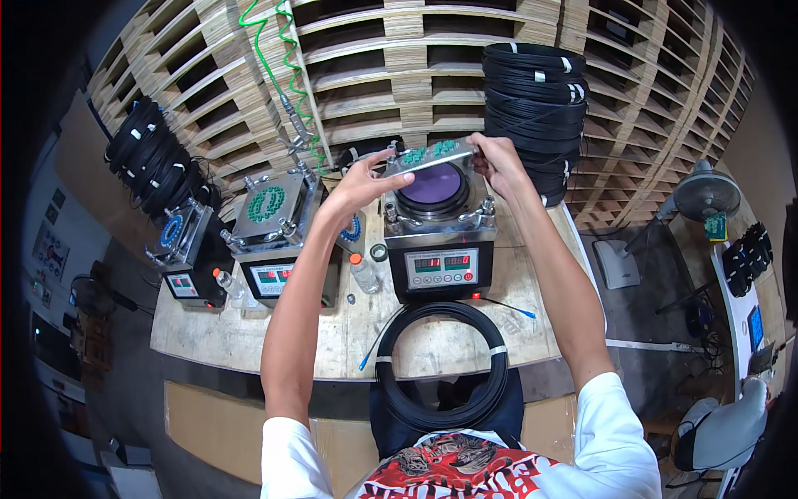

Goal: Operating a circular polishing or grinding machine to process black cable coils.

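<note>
A metal polishing fixture plate (445, 158) with green connectors set in its top is tilted above the round purple polishing pad (432, 185) of a polishing machine (440, 264). My left hand (364, 183) grips the plate's left edge, thumb low and fingers above. At its right end, my right hand (499, 162) pinches the plate's edge; some of its fingers are hidden. Red digits glow on the machine's front panel. A coil of black cable (442, 308) with blue-tipped ends lies over the table's front edge, against my lap.
Two similar machines stand to the left, one with a green connector ring (266, 204), one with a blue ring (171, 231). Orange-capped bottles (363, 273) stand on the wooden table (332, 341). Cable coils (532, 108) are stacked behind. A fan (706, 195) and another person (723, 432) are at right.
</note>
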`<action>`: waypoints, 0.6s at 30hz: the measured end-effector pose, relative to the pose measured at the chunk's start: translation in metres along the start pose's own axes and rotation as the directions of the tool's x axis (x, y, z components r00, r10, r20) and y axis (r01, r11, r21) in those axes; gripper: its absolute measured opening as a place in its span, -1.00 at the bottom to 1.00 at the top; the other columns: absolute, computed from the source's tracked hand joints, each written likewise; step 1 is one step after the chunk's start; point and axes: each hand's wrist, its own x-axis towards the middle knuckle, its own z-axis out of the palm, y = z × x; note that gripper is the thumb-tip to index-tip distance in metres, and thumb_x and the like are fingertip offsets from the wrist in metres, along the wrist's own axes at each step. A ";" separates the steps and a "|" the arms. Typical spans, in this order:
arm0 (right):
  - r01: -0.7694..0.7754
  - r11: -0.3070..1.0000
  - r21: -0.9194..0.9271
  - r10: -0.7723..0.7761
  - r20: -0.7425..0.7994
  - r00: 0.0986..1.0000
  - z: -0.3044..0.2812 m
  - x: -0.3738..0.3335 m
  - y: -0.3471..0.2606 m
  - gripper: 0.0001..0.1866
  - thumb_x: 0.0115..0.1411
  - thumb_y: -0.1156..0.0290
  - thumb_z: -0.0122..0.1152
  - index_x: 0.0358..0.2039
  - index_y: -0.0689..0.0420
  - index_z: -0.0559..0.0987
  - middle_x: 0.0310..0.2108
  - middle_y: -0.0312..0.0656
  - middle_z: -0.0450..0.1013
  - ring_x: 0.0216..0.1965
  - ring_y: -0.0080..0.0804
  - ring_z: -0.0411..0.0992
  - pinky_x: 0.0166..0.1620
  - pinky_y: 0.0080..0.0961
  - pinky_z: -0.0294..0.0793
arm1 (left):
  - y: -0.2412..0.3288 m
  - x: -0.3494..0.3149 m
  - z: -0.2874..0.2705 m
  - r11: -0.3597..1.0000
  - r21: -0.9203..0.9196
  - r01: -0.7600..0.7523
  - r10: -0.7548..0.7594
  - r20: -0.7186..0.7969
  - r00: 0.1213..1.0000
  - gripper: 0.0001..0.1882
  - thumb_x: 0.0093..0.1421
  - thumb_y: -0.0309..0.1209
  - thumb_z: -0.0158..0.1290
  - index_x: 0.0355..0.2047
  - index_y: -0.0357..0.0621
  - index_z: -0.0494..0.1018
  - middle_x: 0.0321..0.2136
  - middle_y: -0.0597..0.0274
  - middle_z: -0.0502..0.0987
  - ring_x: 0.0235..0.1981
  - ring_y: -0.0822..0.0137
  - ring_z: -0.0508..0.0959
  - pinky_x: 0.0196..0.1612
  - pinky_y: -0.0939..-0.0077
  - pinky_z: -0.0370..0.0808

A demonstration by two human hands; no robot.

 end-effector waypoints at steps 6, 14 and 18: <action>0.108 0.994 -0.016 -0.109 -0.120 0.987 0.062 0.009 -0.016 -0.74 0.16 0.37 0.26 -0.59 0.25 0.56 -0.62 -0.12 0.53 -0.68 -0.53 0.44 -0.65 -0.61 0.29 | -0.047 0.028 -0.003 0.954 0.227 -0.196 0.219 -0.083 0.972 -0.67 0.32 -0.33 0.15 -0.01 -0.33 0.56 -0.45 0.15 0.63 -0.43 0.57 0.48 -0.33 0.52 0.45; 0.122 0.953 -0.278 -0.185 -0.212 0.960 0.111 0.016 -0.011 -0.74 0.16 0.41 0.25 -0.62 0.26 0.54 -0.59 -0.11 0.56 -0.65 -0.46 0.54 -0.67 -0.60 0.40 | -0.083 0.041 0.014 0.910 0.265 -0.319 0.386 -0.262 0.884 -0.83 0.24 -0.50 0.11 -0.19 -0.32 0.55 -0.50 -0.32 0.33 -0.57 -0.04 0.22 -0.41 0.30 0.39; 0.193 0.948 -0.255 -0.222 -0.092 0.971 0.111 0.020 -0.010 -0.75 0.23 0.41 0.22 -0.41 0.40 0.54 -0.54 -0.09 0.60 -0.65 -0.46 0.54 -0.66 -0.59 0.38 | -0.084 0.045 0.023 0.927 0.293 -0.236 0.318 -0.276 0.907 -0.83 0.24 -0.50 0.12 -0.20 -0.32 0.56 -0.51 -0.33 0.38 -0.59 -0.06 0.28 -0.42 0.28 0.40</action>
